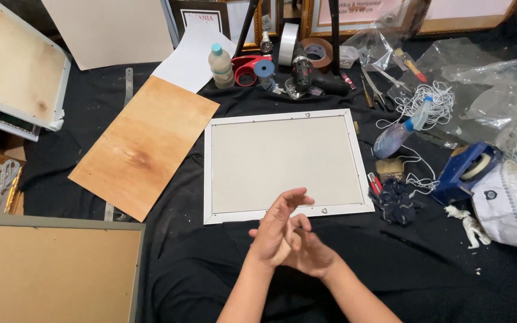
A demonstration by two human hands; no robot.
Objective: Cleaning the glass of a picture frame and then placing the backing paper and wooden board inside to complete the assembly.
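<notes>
Head cam: left hand (275, 234) & right hand (307, 251) pressed together, fingers loose, holding nothing; white picture frame (286, 165) just beyond fingertips looks light, stiff — grip by side rails.

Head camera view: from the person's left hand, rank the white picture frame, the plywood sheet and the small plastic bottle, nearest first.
From the left hand:
1. White picture frame, lying face down just beyond the fingers; its near edge passes under them.
2. Plywood sheet, farther off to the left on the black cloth.
3. Small plastic bottle, upright at the far side.
</notes>
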